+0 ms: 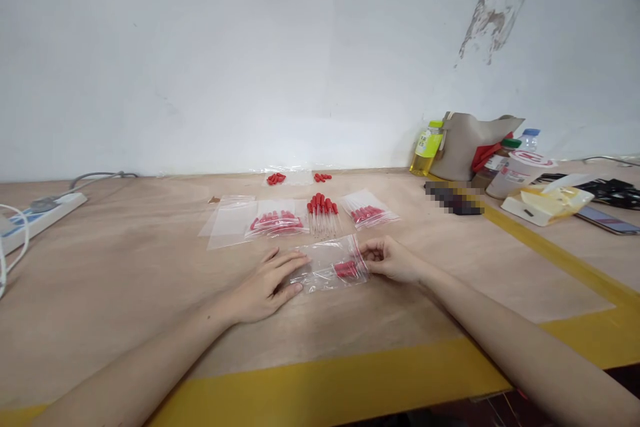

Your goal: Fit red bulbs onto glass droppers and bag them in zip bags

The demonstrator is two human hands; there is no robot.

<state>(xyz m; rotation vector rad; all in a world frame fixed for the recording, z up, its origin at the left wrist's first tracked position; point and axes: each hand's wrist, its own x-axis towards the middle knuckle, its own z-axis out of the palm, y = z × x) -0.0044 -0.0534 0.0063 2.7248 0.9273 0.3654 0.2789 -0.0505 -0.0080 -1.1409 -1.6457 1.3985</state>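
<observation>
A clear zip bag (325, 253) lies flat on the table in front of me, with red-bulbed droppers (345, 269) inside near its right end. My left hand (267, 285) rests on the bag's left end, its fingers stretched out. At the opposite end, the thumb and fingers of my right hand (390, 259) pinch the bag's red-striped edge. Just beyond the bag, several loose droppers (324, 213) with red bulbs lie side by side. To their left is a filled zip bag (277, 219), to their right another filled bag (370, 209).
Flat clear bags (230, 220) lie at the left of the filled ones. Small bags with red bulbs (276, 179) sit near the wall. A power strip (45, 217) stands far left; a yellow-capped bottle (427, 149), tissue pack (547, 201) and phone (607, 219) are at the right.
</observation>
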